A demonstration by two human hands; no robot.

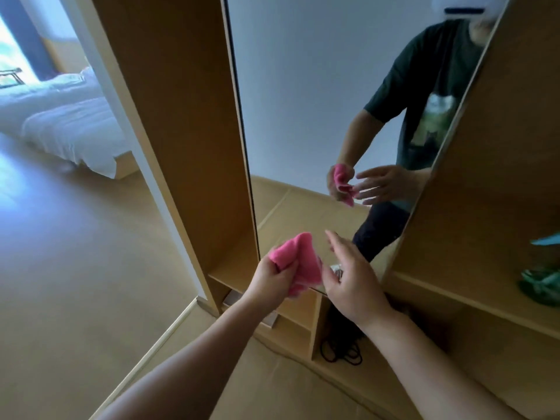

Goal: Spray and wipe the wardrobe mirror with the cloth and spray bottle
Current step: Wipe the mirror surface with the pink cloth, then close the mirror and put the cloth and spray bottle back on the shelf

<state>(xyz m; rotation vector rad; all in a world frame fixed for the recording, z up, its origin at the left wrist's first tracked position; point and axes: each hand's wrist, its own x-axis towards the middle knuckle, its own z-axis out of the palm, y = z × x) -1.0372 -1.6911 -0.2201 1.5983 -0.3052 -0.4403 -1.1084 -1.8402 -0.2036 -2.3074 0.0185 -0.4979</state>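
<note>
The tall wardrobe mirror stands between wooden wardrobe panels and reflects me holding the cloth. My left hand grips a bunched pink cloth in front of the mirror's lower edge. Right beside the cloth is my right hand, with its fingers spread and straight and nothing in it. Behind the right hand a small pale object shows at the mirror's foot, too hidden to identify. I see no spray bottle clearly.
Open wooden shelves lie to the right, with green sandals on one. A black cord sits in the low compartment under the mirror. A doorway on the left opens onto a bed and wooden floor.
</note>
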